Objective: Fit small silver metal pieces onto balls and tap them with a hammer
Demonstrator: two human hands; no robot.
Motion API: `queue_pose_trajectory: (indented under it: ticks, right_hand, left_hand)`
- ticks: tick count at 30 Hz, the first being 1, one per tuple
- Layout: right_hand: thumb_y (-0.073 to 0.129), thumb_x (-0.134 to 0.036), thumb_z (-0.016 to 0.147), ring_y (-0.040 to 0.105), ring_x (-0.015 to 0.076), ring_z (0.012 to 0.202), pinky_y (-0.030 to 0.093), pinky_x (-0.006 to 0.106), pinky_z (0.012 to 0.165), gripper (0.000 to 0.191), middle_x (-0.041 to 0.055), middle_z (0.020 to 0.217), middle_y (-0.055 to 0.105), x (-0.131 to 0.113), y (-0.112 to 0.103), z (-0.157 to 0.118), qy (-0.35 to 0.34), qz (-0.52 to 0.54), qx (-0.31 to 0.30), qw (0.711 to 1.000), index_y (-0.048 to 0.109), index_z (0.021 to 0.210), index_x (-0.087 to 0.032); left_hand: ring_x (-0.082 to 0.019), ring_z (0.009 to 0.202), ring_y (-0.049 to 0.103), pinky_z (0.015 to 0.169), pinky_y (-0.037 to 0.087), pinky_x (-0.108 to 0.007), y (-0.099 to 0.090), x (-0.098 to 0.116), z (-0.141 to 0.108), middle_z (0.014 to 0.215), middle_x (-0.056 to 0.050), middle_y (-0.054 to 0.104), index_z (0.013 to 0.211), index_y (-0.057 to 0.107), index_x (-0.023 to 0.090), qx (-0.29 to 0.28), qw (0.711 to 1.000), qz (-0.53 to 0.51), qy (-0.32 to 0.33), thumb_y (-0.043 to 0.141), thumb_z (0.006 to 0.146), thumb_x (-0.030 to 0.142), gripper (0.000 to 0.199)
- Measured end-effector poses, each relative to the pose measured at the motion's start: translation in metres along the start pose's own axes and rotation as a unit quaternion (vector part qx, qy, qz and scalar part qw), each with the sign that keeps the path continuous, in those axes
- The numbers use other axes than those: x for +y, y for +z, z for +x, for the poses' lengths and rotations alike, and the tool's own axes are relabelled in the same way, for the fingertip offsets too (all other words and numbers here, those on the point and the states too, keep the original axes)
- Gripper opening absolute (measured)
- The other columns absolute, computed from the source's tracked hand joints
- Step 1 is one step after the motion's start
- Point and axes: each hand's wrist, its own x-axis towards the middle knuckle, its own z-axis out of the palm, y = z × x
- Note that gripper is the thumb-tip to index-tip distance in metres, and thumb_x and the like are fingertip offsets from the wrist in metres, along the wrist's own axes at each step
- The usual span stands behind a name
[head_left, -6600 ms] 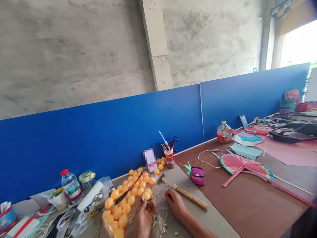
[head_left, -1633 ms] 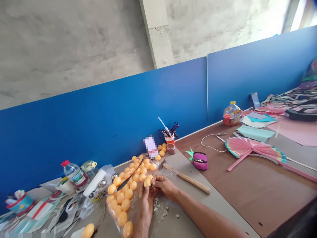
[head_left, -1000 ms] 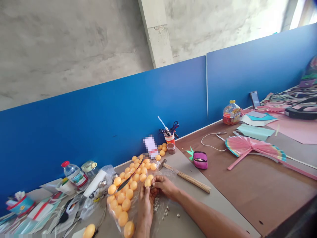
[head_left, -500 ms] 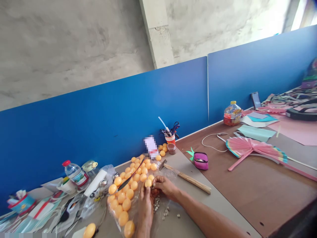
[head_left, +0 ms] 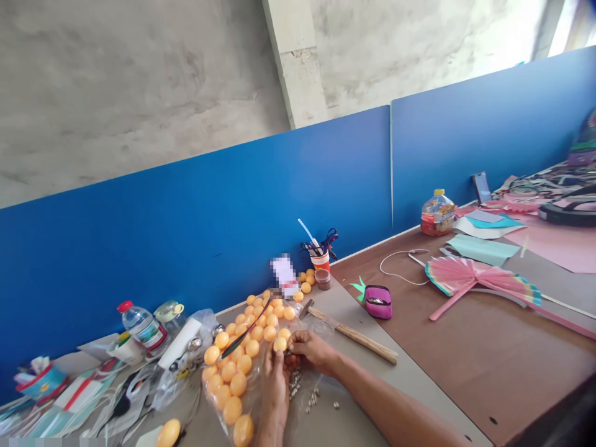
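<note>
The smooth, spherical orange ball, pinched by the left hand at that hand's 12 o'clock, is probably light, hollow, stiff plastic: hold lightly across its diameter, as it may slip or dent. At the ball's 3 o'clock, the right hand has fingertips drawn together, contents indiscernible; shiny, metallic-looking beads lie at 5 o'clock.

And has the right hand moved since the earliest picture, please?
Yes; judged against the hammer, the right hand has moved left, toward the left hand.
</note>
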Motion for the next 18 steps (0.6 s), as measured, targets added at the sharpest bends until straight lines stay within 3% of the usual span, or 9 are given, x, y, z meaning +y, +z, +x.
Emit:
queue_pose_trajectory:
  ticks: [5,10,18]
  right_hand:
    - [0.076,-0.034,0.057,0.048,0.0091,0.049,0.037,0.025,0.056,0.028,-0.0044,0.053,0.057,0.002,-0.003,0.001,-0.002,-0.014,0.009,1.0,0.056,0.067,-0.017]
    - [0.076,-0.033,0.057,0.048,0.0085,0.049,0.037,0.024,0.055,0.028,-0.0039,0.054,0.058,0.005,-0.004,0.003,-0.004,-0.016,0.014,1.0,0.056,0.068,-0.016]
    - [0.075,-0.032,0.057,0.047,0.0083,0.049,0.037,0.022,0.052,0.029,-0.006,0.053,0.056,0.009,-0.002,0.005,-0.022,-0.039,0.037,0.998,0.053,0.068,-0.017]
  left_hand:
    - [-0.029,0.123,0.054,0.097,0.045,-0.035,0.0,0.005,-0.004,0.123,-0.01,0.066,0.09,0.068,0.026,-0.011,0.998,0.053,0.021,0.072,0.072,0.031,0.019]
    - [-0.029,0.124,0.053,0.102,0.041,-0.035,-0.004,-0.005,0.001,0.128,-0.013,0.063,0.101,0.066,0.024,-0.018,0.993,0.101,0.057,0.068,0.075,0.037,0.029]
    - [-0.027,0.122,0.055,0.097,0.047,-0.036,-0.002,-0.007,0.0,0.13,-0.018,0.061,0.118,0.058,0.016,-0.042,0.977,0.189,0.084,0.045,0.087,0.041,0.042]
